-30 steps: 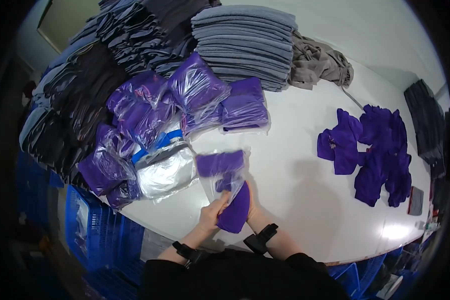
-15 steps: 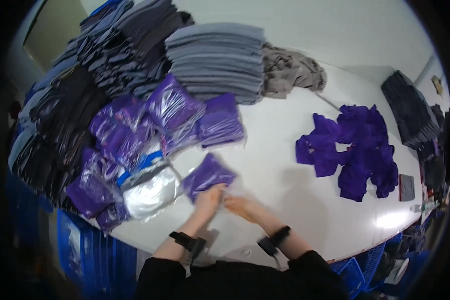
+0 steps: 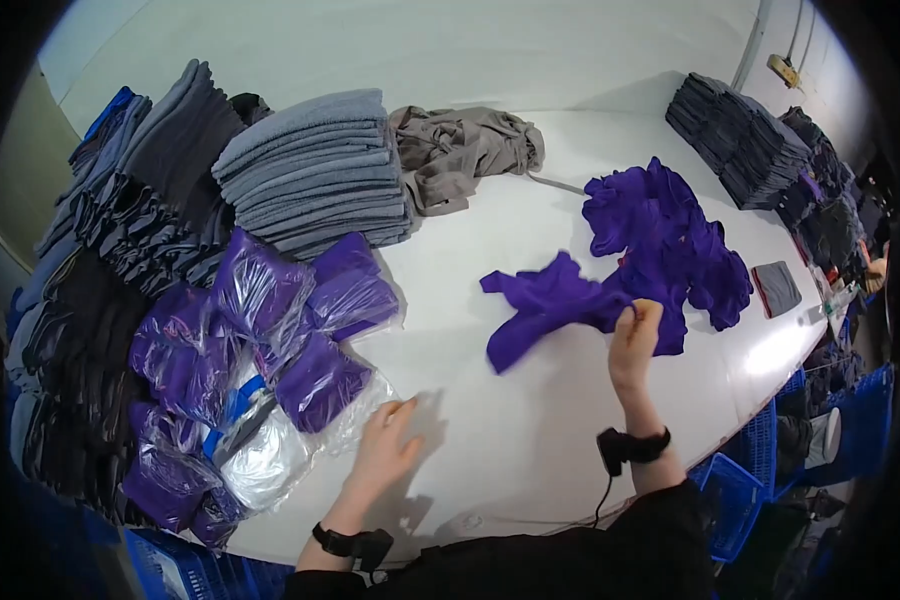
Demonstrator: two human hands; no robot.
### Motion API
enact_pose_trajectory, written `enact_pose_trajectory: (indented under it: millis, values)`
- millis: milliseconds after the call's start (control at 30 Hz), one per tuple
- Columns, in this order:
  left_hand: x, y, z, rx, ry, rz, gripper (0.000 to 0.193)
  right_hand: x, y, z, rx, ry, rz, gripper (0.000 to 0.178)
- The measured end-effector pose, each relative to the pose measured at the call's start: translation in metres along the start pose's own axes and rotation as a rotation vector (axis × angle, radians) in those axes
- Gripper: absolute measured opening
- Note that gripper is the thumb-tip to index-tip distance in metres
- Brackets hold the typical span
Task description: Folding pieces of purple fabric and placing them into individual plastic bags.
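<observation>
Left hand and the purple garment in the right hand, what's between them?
Between the left hand and the purple garment, the head view shows only white tabletop.

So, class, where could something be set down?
Free: the table between the left hand and right hand; also between the held purple garment and bagged purple packs. Crowded: the left side, with those packs and folded grey cloths.

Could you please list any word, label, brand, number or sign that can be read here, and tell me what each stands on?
No text can be read in this view.
Purple garment in the right hand: no lettering visible.
Clear-bagged purple bundles: glare and creases, no print legible.
Small items at the far right: too small and blurred to tell.
</observation>
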State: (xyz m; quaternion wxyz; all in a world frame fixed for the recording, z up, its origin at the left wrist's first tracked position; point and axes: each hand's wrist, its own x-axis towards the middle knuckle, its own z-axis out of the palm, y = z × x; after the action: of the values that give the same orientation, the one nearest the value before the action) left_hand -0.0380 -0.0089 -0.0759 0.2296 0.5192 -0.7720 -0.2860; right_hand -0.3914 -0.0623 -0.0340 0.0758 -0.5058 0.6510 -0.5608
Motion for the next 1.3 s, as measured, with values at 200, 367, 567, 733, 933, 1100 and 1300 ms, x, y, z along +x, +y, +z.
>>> enact_pose_trajectory:
  millis: [200, 367, 567, 733, 933, 1100, 1300]
  values:
    - [0.046, 0.133, 0.025, -0.351, 0.171, 0.569, 0.047, -0.045, -0.115, -0.047, 0.312, -1.285, -0.245, 0.015]
    - [0.017, 0.122, 0.046, -0.196, -0.513, 0.455, 0.040, -0.027, -0.090, -0.109, 0.848, -1.112, -0.439, 0.020]
    - [-0.005, 0.066, 0.014, -1.932, -0.186, -0.389, 0.050, -0.109, 0.022, -0.022, 1.400, -0.878, 1.145, 0.105]
    - [-0.061, 0.027, 0.024, -1.789, -0.573, -0.198, 0.061, -0.114, -0.028, -0.031, 0.985, -1.091, 1.108, 0.068]
    - [0.032, 0.056, -0.069, -0.878, -0.031, -0.277, 0.038, 0.003, -0.057, -0.052, 0.578, -0.623, 0.412, 0.015]
    - [0.058, 0.052, -0.114, -1.015, 0.319, -0.060, 0.015, 0.055, -0.096, -0.041, 0.678, -0.322, 0.246, 0.008]
    - [0.034, 0.011, -0.062, -1.028, 0.567, -0.070, 0.012, 0.025, 0.002, -0.064, 0.688, -0.282, 0.370, 0.008]
